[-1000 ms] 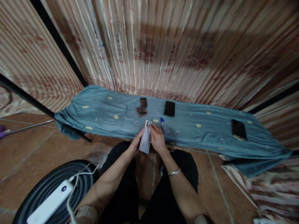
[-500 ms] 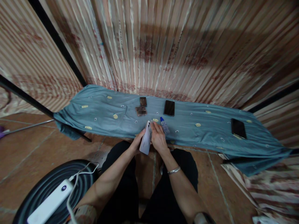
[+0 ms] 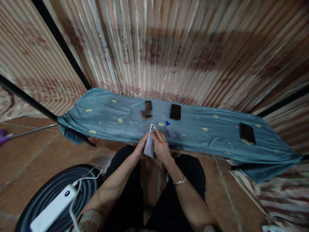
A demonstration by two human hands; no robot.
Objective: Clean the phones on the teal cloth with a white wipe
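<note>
A pale lilac smartphone (image 3: 149,149) is tilted over the front edge of the cloth-covered surface, its back with the camera lenses facing up. My left hand (image 3: 142,145) is closed around its left side. My right hand (image 3: 162,147) lies over the phone's right side, fingers bent and pressed together against the back near the lenses. Whether something small is under those fingertips is hidden. Just right of my right hand lies a small clear bottle with a blue cap (image 3: 170,130). Behind it rests a dark phone (image 3: 175,112), screen up.
Blue patterned cloth (image 3: 111,112) covers the low bench. On it lie a small dark square item (image 3: 148,105), a blurred-out item (image 3: 146,115) and another dark phone (image 3: 247,133). A white power bank (image 3: 54,207) with a cable sits on a round black stool (image 3: 83,174) at lower left.
My right fingers have moved from beside the phone's upper right edge onto its back, a little lower and left. The phone has shifted slightly left in my left hand.
</note>
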